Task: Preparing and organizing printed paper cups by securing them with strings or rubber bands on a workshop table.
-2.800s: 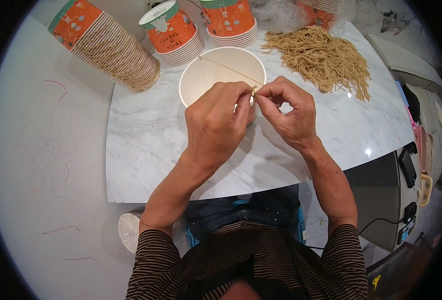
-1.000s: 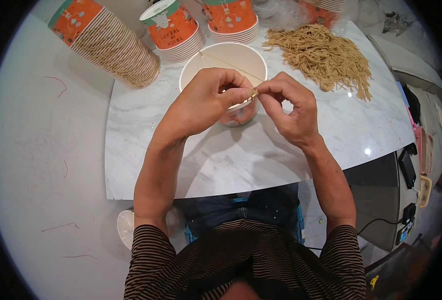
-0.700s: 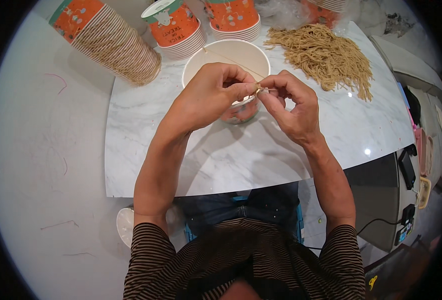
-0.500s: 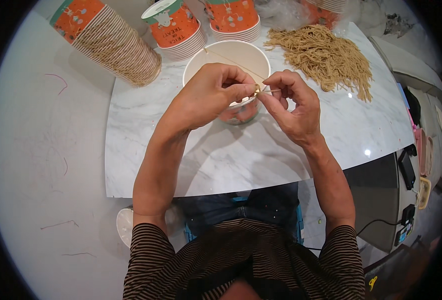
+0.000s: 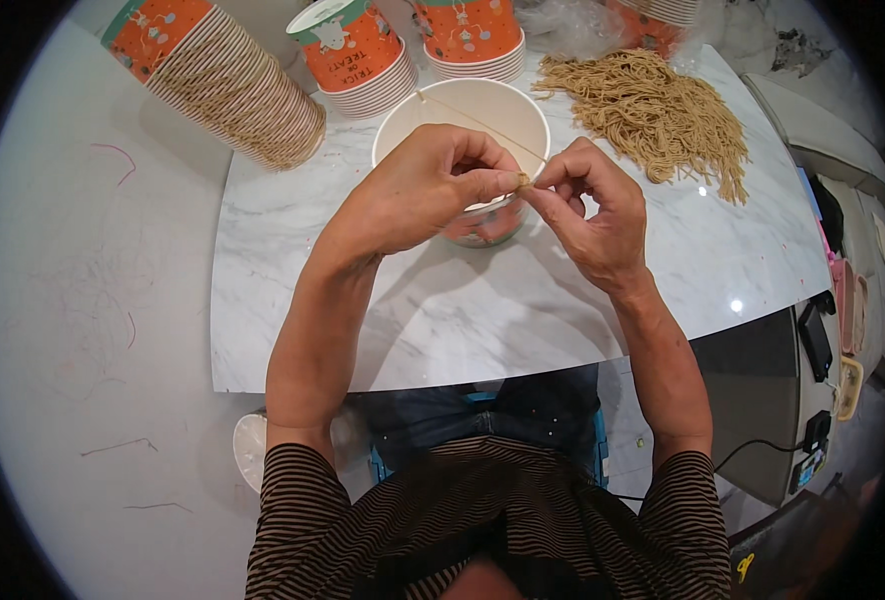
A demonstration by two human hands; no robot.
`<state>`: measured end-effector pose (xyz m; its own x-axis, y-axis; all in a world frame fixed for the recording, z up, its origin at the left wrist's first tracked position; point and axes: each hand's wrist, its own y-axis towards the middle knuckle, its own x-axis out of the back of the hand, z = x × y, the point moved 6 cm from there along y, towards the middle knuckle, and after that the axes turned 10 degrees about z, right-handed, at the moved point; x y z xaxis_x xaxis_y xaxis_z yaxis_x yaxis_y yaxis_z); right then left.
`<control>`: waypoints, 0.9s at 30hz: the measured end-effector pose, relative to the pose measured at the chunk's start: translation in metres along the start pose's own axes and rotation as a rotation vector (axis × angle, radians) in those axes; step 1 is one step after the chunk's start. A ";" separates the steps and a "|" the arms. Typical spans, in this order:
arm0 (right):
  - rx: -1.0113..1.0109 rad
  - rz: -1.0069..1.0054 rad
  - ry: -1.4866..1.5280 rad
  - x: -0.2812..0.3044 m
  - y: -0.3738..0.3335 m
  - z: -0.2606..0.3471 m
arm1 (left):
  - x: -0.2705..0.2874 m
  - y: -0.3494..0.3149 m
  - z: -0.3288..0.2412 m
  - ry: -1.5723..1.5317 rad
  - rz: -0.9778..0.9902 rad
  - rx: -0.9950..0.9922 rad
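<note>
Marbled tabletop [image 5: 283, 320] bears a white-lined bucket [image 5: 433, 115]; at its rim [image 5: 548, 122], hands [image 5: 418, 190] [image 5: 603, 215] meet, apparently pinching tan cord [image 5: 483, 122].

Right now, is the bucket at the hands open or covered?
Open: the bucket shows its pale inside past the left hand, with a cord across its mouth and no lid visible.

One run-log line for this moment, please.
left hand: pinching tan cord at rim of paper bucket | right hand: at same spot | cord: strung across bucket mouth | cord pile: on marble-patterned table
</note>
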<state>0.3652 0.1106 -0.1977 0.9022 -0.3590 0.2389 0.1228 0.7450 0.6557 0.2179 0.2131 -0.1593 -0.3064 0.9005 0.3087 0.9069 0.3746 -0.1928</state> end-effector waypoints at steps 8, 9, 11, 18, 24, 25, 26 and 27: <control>0.002 0.043 -0.027 0.000 0.003 0.001 | 0.000 0.000 0.000 0.012 0.006 -0.012; 0.008 0.043 -0.033 0.001 0.004 0.002 | -0.002 0.000 -0.002 0.007 0.012 0.005; 0.020 0.046 -0.048 0.001 0.004 0.001 | -0.002 0.000 -0.003 0.001 0.018 0.023; 0.109 0.039 -0.149 0.004 0.004 0.010 | -0.002 0.002 -0.002 0.043 0.027 0.062; 0.182 0.009 -0.273 0.007 0.004 0.016 | 0.000 0.004 -0.002 0.054 0.037 0.030; 0.182 0.010 -0.272 0.007 0.004 0.015 | 0.000 0.005 -0.002 0.051 0.040 0.033; 0.196 0.000 -0.271 0.007 0.003 0.015 | 0.000 0.005 -0.002 0.051 0.039 0.033; 0.210 -0.009 -0.271 0.007 0.003 0.015 | 0.001 0.005 -0.002 0.047 0.043 0.030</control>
<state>0.3651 0.1016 -0.1831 0.7555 -0.5224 0.3953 0.0171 0.6190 0.7852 0.2231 0.2153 -0.1581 -0.2527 0.9047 0.3430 0.9096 0.3430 -0.2347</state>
